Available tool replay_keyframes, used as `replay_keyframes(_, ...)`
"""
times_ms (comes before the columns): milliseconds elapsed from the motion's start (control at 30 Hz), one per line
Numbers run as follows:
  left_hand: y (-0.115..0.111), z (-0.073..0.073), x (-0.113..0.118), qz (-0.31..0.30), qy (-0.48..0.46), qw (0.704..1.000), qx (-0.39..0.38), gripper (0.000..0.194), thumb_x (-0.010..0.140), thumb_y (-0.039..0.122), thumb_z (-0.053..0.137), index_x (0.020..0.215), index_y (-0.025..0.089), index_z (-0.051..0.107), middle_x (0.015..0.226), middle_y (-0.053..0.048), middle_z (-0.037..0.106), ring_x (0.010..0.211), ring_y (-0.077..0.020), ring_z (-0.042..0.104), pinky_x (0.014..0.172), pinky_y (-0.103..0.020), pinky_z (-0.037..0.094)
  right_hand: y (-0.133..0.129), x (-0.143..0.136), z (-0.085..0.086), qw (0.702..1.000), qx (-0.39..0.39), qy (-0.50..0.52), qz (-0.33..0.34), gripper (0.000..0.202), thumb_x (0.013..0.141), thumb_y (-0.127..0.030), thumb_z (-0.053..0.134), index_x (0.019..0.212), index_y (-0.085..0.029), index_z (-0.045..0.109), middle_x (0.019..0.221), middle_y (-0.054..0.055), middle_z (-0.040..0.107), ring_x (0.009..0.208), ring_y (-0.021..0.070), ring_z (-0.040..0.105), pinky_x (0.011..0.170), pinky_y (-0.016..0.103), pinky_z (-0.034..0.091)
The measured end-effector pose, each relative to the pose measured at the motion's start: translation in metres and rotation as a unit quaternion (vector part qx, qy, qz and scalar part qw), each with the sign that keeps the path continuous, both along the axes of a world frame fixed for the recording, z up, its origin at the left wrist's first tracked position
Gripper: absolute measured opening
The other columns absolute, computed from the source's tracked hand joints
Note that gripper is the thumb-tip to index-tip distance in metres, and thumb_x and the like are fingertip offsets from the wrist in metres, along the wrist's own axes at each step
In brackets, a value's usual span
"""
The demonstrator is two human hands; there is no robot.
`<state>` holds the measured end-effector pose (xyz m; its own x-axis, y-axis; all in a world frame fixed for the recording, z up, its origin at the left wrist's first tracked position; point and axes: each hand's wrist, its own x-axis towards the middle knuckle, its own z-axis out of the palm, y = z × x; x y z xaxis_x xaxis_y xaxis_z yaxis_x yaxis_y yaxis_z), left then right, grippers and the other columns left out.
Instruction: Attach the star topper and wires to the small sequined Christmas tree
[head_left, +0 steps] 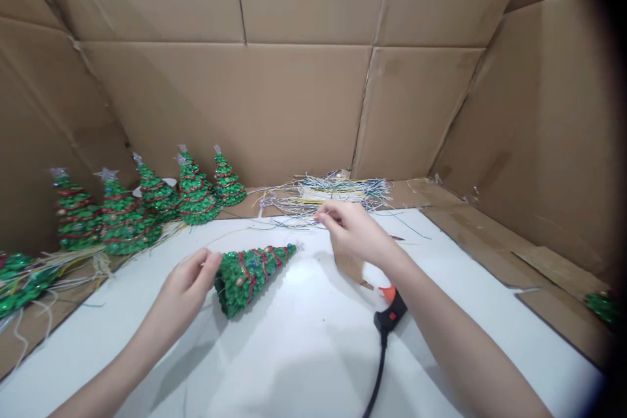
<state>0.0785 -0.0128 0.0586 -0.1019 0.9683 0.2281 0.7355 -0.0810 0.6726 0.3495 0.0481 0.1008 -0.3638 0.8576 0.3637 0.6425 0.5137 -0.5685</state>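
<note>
A small green tree [252, 277] with red trim, gold and blue beads and a clear star lies on its side over the white table [294, 353], its tip pointing right. My left hand [189, 281] pinches the rim of its wide base. Further right, my right hand [345, 225] is closed, thumb and fingertips together, in front of a pile of thin white, yellow and blue wires [337, 192]. What its fingertips hold, if anything, is too small to make out.
Several finished green trees [196, 192] stand at the back left. A black corded tool [389, 317] with an orange part lies under my right forearm, beside a brown cardboard piece [350, 268]. Cardboard walls [304, 111] enclose the table. More green material is at the far left.
</note>
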Motion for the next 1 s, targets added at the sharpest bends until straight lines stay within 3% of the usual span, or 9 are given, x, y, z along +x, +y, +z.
replay_keyframes(167,-0.014,-0.033,0.009,0.018,-0.099,0.995,-0.029,0.037,0.077,0.056,0.046,0.07,0.02,0.051,0.064,0.001,0.05,0.065,-0.0182,0.05,0.059,-0.027,0.041,0.01,0.003,-0.005,0.999,0.007,-0.025,-0.035,0.021,0.088,-0.026,0.037,0.077,-0.019,0.053,0.069,0.002,0.06,0.064,0.0139,0.051,0.057,0.023,0.028)
replay_keyframes(267,-0.018,-0.04,0.025,0.028,-0.167,0.984,-0.048,0.037,0.07,0.051,0.06,0.084,0.017,0.061,0.083,-0.006,0.064,0.084,-0.0261,0.057,0.074,-0.034,0.045,0.009,0.0,-0.01,0.998,0.006,-0.049,-0.032,0.021,0.088,-0.026,0.036,0.079,-0.019,0.053,0.068,0.002,0.059,0.061,0.0132,0.049,0.056,0.023,0.026)
replay_keyframes(367,-0.018,-0.043,0.038,0.06,-0.182,0.98,-0.048,0.045,0.066,0.045,0.067,0.098,0.015,0.063,0.1,-0.012,0.066,0.098,-0.0325,0.056,0.087,-0.043,0.042,0.009,0.0,-0.013,0.997,0.01,-0.064,-0.031,0.021,0.089,-0.026,0.034,0.081,-0.018,0.052,0.067,0.002,0.058,0.058,0.0125,0.047,0.055,0.023,0.025)
replay_keyframes(500,-0.014,-0.044,0.038,0.061,-0.208,0.975,-0.055,0.042,0.071,0.045,0.063,0.101,0.016,0.062,0.105,-0.01,0.066,0.099,-0.0296,0.057,0.088,-0.041,0.043,0.011,0.001,-0.014,0.997,0.003,-0.067,-0.033,0.021,0.09,-0.024,0.033,0.091,-0.018,0.053,0.068,0.003,0.059,0.058,0.0123,0.047,0.056,0.023,0.026)
replay_keyframes(667,-0.005,-0.042,0.018,0.084,-0.27,0.958,-0.054,0.036,0.065,0.043,0.069,0.085,0.014,0.065,0.084,-0.008,0.069,0.083,-0.0279,0.062,0.076,-0.037,0.049,0.009,0.0,-0.014,0.997,-0.01,-0.068,-0.024,0.022,0.089,-0.024,0.033,0.09,-0.019,0.054,0.068,0.002,0.059,0.057,0.0121,0.047,0.056,0.023,0.026)
replay_keyframes(833,-0.004,-0.036,-0.001,0.072,-0.413,0.906,-0.05,0.032,0.064,0.032,0.071,0.09,0.016,0.064,0.086,-0.004,0.07,0.084,-0.0226,0.064,0.072,-0.026,0.05,0.004,0.001,-0.009,0.999,-0.019,-0.043,-0.009,0.021,0.088,-0.025,0.034,0.087,-0.019,0.054,0.067,0.001,0.058,0.055,0.0114,0.046,0.055,0.024,0.027)
replay_keyframes(1000,-0.01,-0.027,-0.007,0.087,-0.473,0.877,-0.021,0.02,0.061,0.025,0.068,0.078,0.016,0.063,0.076,0.0,0.069,0.073,-0.0206,0.062,0.062,-0.026,0.051,0.001,0.003,-0.004,1.0,-0.014,-0.001,-0.002,0.021,0.089,-0.027,0.033,0.089,-0.019,0.052,0.064,0.0,0.056,0.055,0.0117,0.047,0.056,0.024,0.029)
